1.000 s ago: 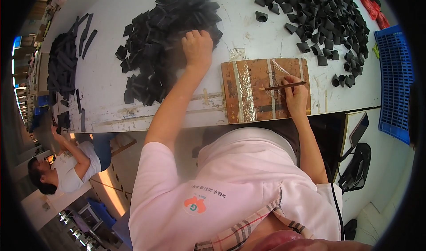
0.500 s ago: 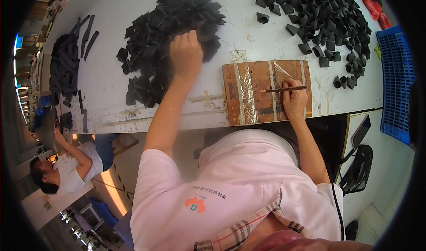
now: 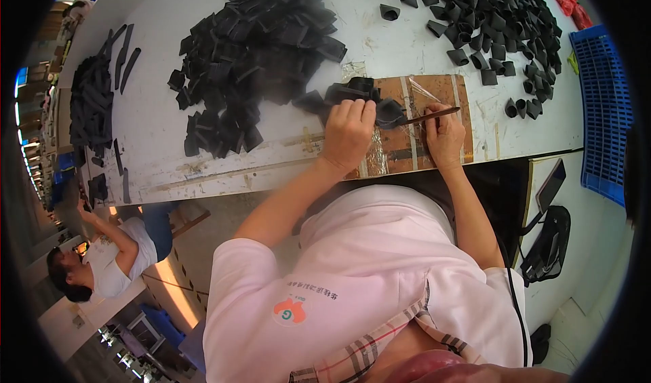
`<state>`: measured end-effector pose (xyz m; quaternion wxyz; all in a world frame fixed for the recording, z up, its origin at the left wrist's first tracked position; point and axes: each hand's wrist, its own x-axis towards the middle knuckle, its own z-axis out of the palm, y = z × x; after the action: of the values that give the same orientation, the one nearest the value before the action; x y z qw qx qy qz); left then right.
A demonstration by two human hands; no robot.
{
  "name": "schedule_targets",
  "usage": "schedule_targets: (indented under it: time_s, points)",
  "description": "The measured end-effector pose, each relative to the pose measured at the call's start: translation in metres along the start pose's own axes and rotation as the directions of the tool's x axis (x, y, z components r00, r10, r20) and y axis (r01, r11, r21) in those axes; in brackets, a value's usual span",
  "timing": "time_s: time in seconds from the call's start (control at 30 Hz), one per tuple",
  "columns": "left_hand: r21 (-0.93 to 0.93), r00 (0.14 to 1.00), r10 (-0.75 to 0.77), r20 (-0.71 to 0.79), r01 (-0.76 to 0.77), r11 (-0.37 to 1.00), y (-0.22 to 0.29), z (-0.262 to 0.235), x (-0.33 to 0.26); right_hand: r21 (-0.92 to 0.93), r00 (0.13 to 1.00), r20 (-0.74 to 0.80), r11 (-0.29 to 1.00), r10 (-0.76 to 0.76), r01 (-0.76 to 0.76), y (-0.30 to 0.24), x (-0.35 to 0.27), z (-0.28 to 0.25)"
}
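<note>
My left hand (image 3: 348,129) rests on the wooden board (image 3: 456,89), fingers closed on a few flat black pieces (image 3: 352,90) dragged from the big pile (image 3: 254,51). A folded black piece (image 3: 388,111) lies just right of its fingers. My right hand (image 3: 444,135) grips a thin dark tool (image 3: 426,116) whose tip touches that folded piece. Both hands are close together over the board at the table's near edge.
A heap of folded black pieces (image 3: 491,17) fills the far right of the white table (image 3: 156,122). A blue crate (image 3: 603,112) stands at the right. Black strips (image 3: 91,102) lie at the left. Another person (image 3: 102,261) sits below left. A dark bag (image 3: 546,244) hangs beside me.
My left hand has come back from the big pile to the board, bringing black pieces with it. My right hand with the tool has stayed nearly in place.
</note>
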<state>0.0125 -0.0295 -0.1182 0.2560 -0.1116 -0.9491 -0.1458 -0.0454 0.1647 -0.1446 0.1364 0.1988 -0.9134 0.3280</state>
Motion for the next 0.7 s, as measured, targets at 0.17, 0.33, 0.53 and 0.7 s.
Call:
schedule_targets:
  time_s: [0.17,0.33,0.53,0.7]
  points:
    - [-0.107,0.983,-0.080,0.168,0.098,0.989,0.022,-0.007,-0.009,0.006,1.000,0.008,1.000,0.025,-0.025,-0.002,0.001,-0.002]
    - [-0.327,0.964,-0.267,0.013,0.256,0.910,-0.003,-0.022,-0.006,0.001,0.999,0.025,0.999,0.039,-0.039,0.001,0.000,-0.003]
    - [-0.269,0.712,-0.665,0.226,0.702,0.660,-0.040,-0.004,0.019,0.027,0.999,0.038,0.999,0.031,-0.032,0.002,-0.002,-0.005]
    - [-0.205,0.710,-0.601,0.367,0.692,0.692,-0.057,0.008,0.017,0.097,0.996,0.078,0.994,0.044,-0.051,0.001,-0.007,-0.009]
